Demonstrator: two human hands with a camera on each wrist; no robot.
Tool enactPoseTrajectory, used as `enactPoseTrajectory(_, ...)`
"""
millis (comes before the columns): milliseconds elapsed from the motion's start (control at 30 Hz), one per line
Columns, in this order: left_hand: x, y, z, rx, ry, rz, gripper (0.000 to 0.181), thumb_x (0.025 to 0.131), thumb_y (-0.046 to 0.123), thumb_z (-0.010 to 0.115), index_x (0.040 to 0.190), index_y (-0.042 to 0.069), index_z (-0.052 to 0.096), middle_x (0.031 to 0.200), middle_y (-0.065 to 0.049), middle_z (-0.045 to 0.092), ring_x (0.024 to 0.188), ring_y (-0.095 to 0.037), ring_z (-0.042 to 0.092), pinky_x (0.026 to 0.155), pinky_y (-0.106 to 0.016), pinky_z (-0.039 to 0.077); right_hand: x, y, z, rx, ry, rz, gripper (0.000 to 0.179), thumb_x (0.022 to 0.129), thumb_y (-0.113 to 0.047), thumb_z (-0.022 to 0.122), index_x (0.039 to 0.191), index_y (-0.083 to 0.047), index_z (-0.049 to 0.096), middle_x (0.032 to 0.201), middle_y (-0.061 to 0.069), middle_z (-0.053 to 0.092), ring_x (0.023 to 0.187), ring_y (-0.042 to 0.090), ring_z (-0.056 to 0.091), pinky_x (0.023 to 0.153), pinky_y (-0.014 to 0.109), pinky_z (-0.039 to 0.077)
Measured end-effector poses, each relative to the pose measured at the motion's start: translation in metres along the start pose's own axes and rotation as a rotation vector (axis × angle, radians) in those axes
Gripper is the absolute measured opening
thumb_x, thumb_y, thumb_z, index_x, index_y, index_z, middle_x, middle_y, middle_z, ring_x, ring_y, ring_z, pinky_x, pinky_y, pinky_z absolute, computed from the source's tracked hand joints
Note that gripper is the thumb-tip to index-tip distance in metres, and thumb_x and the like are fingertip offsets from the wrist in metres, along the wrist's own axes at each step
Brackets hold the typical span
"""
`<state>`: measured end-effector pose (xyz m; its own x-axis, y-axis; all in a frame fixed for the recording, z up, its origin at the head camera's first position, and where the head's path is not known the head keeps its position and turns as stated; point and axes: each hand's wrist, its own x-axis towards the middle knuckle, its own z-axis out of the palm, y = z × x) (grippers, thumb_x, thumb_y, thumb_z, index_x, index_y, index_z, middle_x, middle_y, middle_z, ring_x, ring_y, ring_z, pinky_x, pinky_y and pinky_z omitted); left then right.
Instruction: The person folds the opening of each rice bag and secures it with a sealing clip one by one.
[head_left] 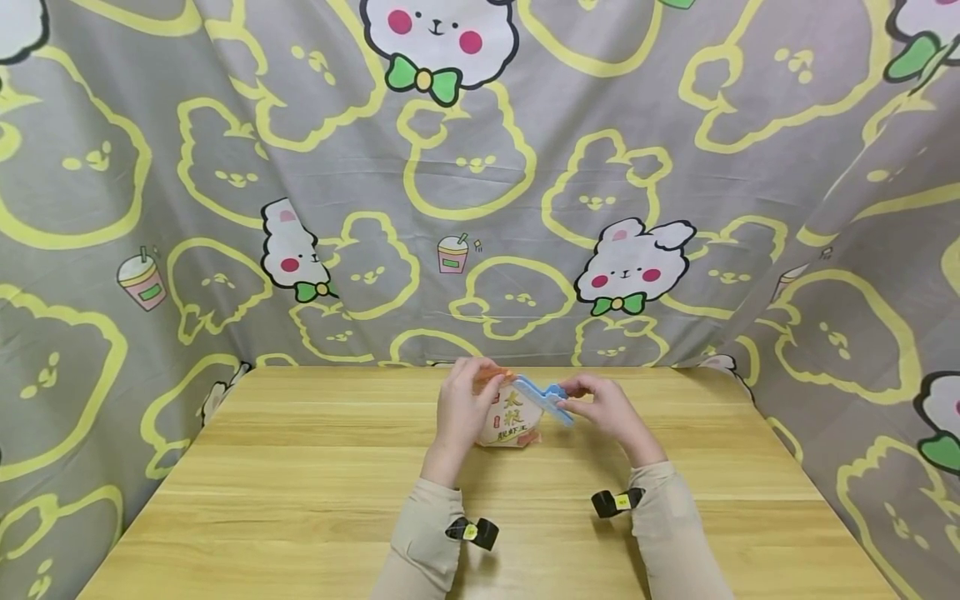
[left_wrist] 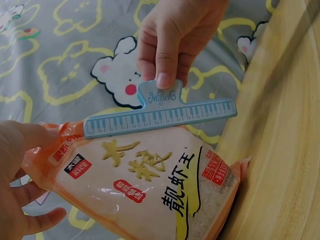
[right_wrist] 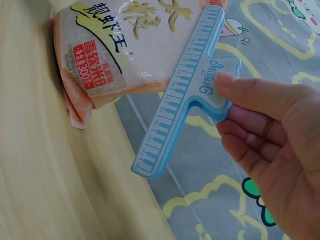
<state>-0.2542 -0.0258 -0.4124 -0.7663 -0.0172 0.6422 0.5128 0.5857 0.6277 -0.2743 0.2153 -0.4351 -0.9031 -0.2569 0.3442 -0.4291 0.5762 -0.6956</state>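
A small plastic bag of rice (head_left: 510, 421), with orange edges and Chinese lettering, stands on the table. My left hand (head_left: 462, 408) pinches its upper left corner between thumb and fingers. My right hand (head_left: 609, 414) pinches the handle of a light blue clip (left_wrist: 160, 120) printed with piano keys and the word "Music". In the left wrist view the clip's long bar lies along the bag's top edge, its far end sticking out past the bag. Whether the bar grips the plastic, I cannot tell. Grains show through the bag's lower part.
The wooden table (head_left: 315, 500) extends to both sides and toward me. Behind it and at both sides hangs a grey curtain (head_left: 510, 183) with yellow outlines and white cartoon rabbits. A black camera (head_left: 474, 532) is strapped to each wrist.
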Motion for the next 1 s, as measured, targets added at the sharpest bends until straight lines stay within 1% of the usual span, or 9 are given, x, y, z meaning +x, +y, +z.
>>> enactPoseTrajectory(133,0.001,0.000,0.000,-0.004,0.003,-0.004,0.013,0.086,0.018,0.074,0.096,0.011,0.068,0.094,-0.005,0.064,0.093,-0.021,0.065,0.084,-0.040,0.056,-0.001,0.001,0.001,-0.003,0.012,-0.041,0.013,0.080,-0.011,0.078,0.091,-0.010,0.071,0.088,0.003,0.070,0.082,0.009,0.058,0.076,0.042,0.052)
enactPoseTrajectory(267,0.001,-0.002,0.001,-0.008,0.001,-0.012,0.012,0.086,0.018,0.074,0.095,0.011,0.068,0.093,-0.004,0.064,0.094,-0.020,0.065,0.085,-0.039,0.056,-0.002,0.004,0.001,0.009,0.016,-0.067,0.011,0.080,-0.011,0.078,0.087,-0.012,0.070,0.085,0.001,0.069,0.079,0.006,0.056,0.074,0.040,0.051)
enactPoseTrajectory(433,0.001,-0.002,0.001,-0.011,0.005,-0.006,0.012,0.086,0.018,0.074,0.095,0.011,0.068,0.094,-0.004,0.064,0.095,-0.021,0.065,0.086,-0.038,0.056,-0.002,0.006,0.000,0.016,0.016,-0.077,0.010,0.080,-0.011,0.078,0.086,-0.011,0.070,0.083,0.001,0.068,0.077,0.003,0.055,0.072,0.027,0.048)
enactPoseTrajectory(533,0.000,-0.002,0.001,-0.011,0.008,0.002,0.012,0.086,0.018,0.074,0.094,0.011,0.069,0.094,-0.004,0.064,0.095,-0.021,0.065,0.086,-0.038,0.056,-0.003,0.006,-0.001,0.035,0.015,-0.068,0.009,0.080,-0.010,0.078,0.085,-0.011,0.070,0.082,0.001,0.068,0.077,0.002,0.054,0.072,0.026,0.047)
enactPoseTrajectory(700,0.000,-0.003,0.001,-0.019,0.003,0.002,0.012,0.086,0.017,0.074,0.094,0.010,0.069,0.095,-0.005,0.064,0.095,-0.021,0.066,0.087,-0.038,0.056,-0.003,0.005,-0.001,0.085,0.010,-0.041,0.009,0.080,-0.010,0.077,0.082,-0.010,0.069,0.082,0.004,0.068,0.076,0.004,0.055,0.073,0.028,0.047)
enactPoseTrajectory(767,0.001,-0.003,0.002,-0.021,-0.001,0.000,0.012,0.086,0.017,0.074,0.094,0.010,0.069,0.095,-0.005,0.064,0.096,-0.021,0.066,0.087,-0.038,0.056,-0.003,0.005,0.000,0.093,0.009,-0.031,0.009,0.080,-0.010,0.077,0.082,-0.010,0.069,0.082,0.005,0.069,0.076,0.004,0.055,0.073,0.026,0.047)
enactPoseTrajectory(900,0.001,-0.003,0.002,-0.024,-0.004,-0.002,0.012,0.086,0.017,0.074,0.095,0.010,0.069,0.096,-0.005,0.064,0.096,-0.021,0.066,0.087,-0.038,0.056,-0.003,0.003,0.001,0.086,0.013,-0.021,0.008,0.081,-0.007,0.076,0.084,-0.006,0.069,0.084,0.008,0.070,0.076,0.003,0.055,0.072,0.022,0.046)
enactPoseTrajectory(1000,0.001,-0.003,0.001,-0.023,-0.004,0.003,0.012,0.086,0.017,0.074,0.094,0.010,0.069,0.096,-0.004,0.064,0.096,-0.020,0.066,0.087,-0.038,0.056,-0.004,-0.007,-0.002,0.076,0.014,-0.025,0.007,0.081,-0.002,0.075,0.084,-0.002,0.068,0.083,0.011,0.069,0.075,0.004,0.055,0.071,0.021,0.045)
